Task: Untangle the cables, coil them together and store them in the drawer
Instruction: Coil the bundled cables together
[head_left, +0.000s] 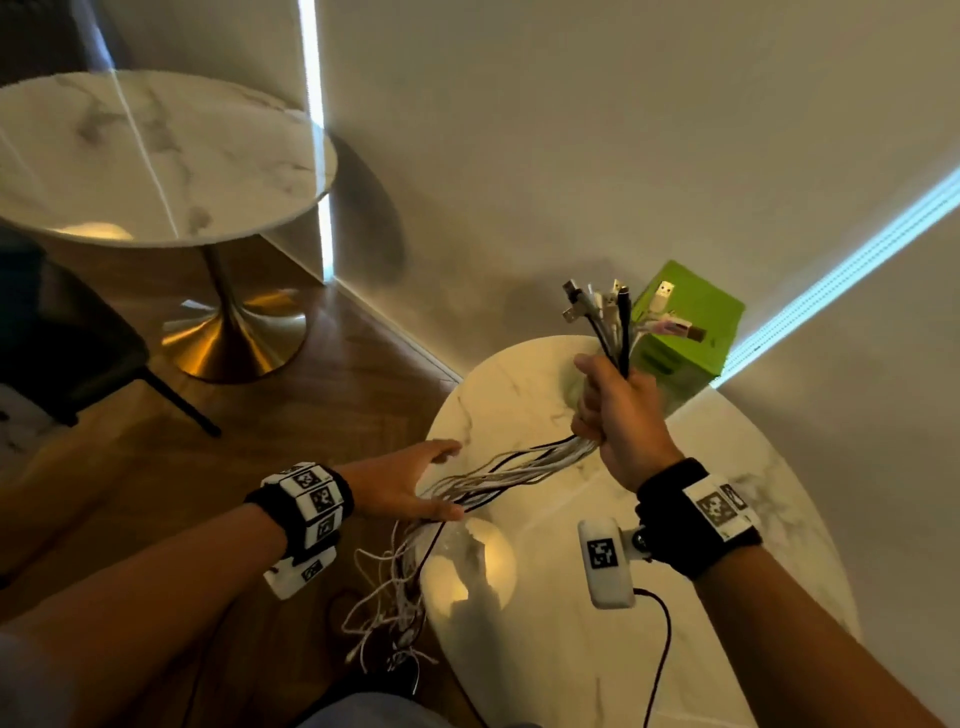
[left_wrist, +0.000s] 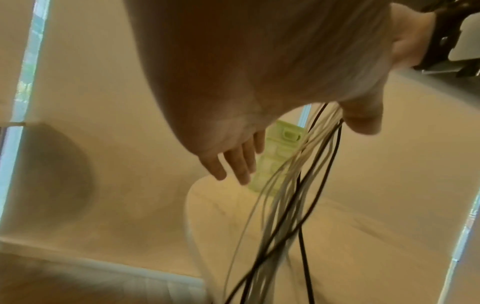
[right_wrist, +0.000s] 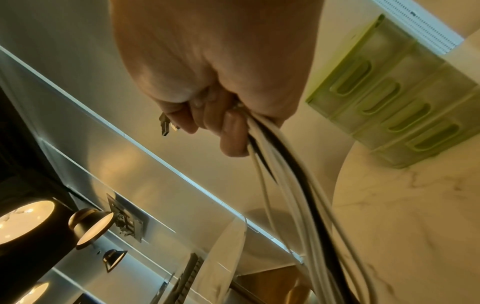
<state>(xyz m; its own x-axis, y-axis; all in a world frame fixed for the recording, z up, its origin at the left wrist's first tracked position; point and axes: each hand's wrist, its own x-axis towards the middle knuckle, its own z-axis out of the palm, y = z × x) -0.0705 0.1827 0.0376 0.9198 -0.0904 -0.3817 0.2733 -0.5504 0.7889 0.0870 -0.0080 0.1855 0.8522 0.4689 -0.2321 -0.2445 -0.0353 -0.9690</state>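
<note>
A bundle of white and black cables (head_left: 524, 462) stretches over the left edge of a small round marble table (head_left: 571, 649). My right hand (head_left: 608, 405) grips the bundle in a fist just below its plug ends (head_left: 608, 306), which stick up; the wrist view shows the right hand (right_wrist: 213, 115) curled round the cables (right_wrist: 293, 185). My left hand (head_left: 436, 475) is open with straight fingers (left_wrist: 233, 160), and the cables (left_wrist: 293, 195) run across its palm beside the thumb. The loose cable tails (head_left: 395, 613) hang off the table edge. A green drawer unit (head_left: 691, 332) stands at the table's back, drawers closed (right_wrist: 405, 102).
A larger round marble table (head_left: 156, 156) on a gold pedestal stands at the back left, with a dark chair (head_left: 62, 338) beside it. Walls close in behind the small table. A thin dark wire (head_left: 660, 649) trails from the right wrist camera over the tabletop.
</note>
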